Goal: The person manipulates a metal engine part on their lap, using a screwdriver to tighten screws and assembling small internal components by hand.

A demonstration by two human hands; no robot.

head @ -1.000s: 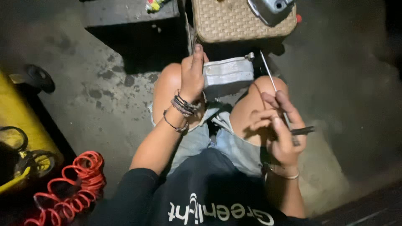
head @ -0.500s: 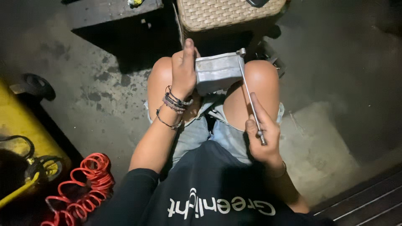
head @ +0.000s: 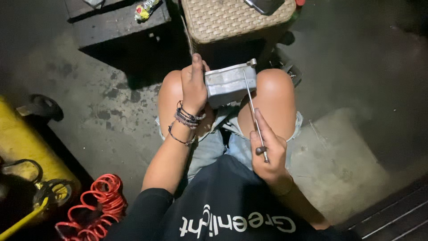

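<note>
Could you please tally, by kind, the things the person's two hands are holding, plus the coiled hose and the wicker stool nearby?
Grey metal part, held by the left hand: 1
Thin metal rod, held by the right hand: 1
Red coiled hose: 1
Wicker stool: 1
Total: 4

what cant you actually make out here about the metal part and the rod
Head view only:
- Left end of the grey metal part: covered by the left hand.
- Its underside: faces away, resting between the knees.
- Tip of the thin metal rod: too small to tell whether it enters the part or only touches it.
- Right hand: palm side of its grip on the rod is hidden by its own fingers.
- Object on the wicker stool: cut off by the top edge.
</note>
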